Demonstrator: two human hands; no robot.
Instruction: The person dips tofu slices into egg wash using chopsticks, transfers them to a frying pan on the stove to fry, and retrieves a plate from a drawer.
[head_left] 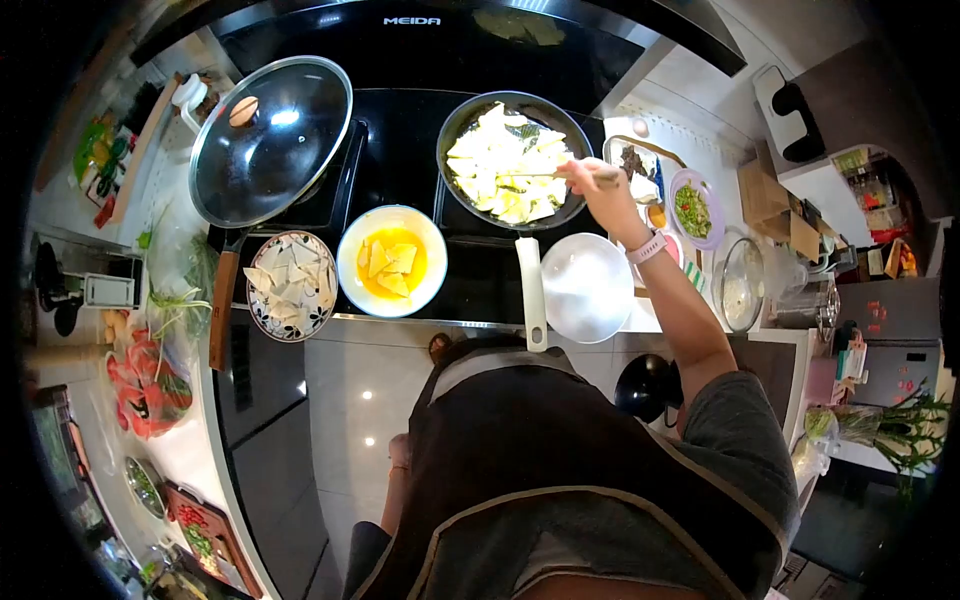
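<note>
- Right hand: closed round a thin utensil, too blurred to make out fully.
- Pale pieces: just left of that hand, in the pan, upper centre of the frame.
- Bowl of yellow liquid: left of centre.
- Hood: top, reading "MEIDA".
- Left hand: lower left of centre, partly hidden; cannot tell how its fingers stand.

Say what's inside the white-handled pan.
Pale yellow pieces fill most of the pan; its dark inside shows at the upper right. The right hand partly hides its right rim. Whatever lies under the pieces is covered.
</note>
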